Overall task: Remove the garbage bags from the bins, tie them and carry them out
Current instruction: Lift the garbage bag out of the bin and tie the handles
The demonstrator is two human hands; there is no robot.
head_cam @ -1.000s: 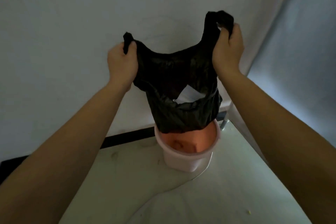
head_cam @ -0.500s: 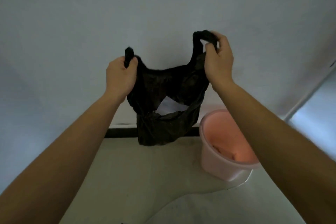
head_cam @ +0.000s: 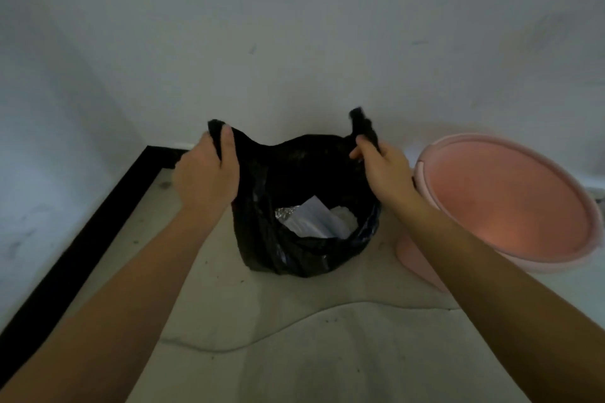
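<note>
You'll find nothing to read here: the white paper (head_cam: 314, 222) inside the black garbage bag (head_cam: 294, 249) shows no legible print, and the pink bin (head_cam: 510, 203) carries no label.

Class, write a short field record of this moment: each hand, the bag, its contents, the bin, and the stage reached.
left hand: grips one handle of the black bag
right hand: grips the other handle
bag state: mouth open, untied, bottom seemingly resting on the floor
contents: white paper and crumpled foil
pink bin: to the right of the bag, no bag inside it
stage: bag out of the bin, not yet tied
</note>
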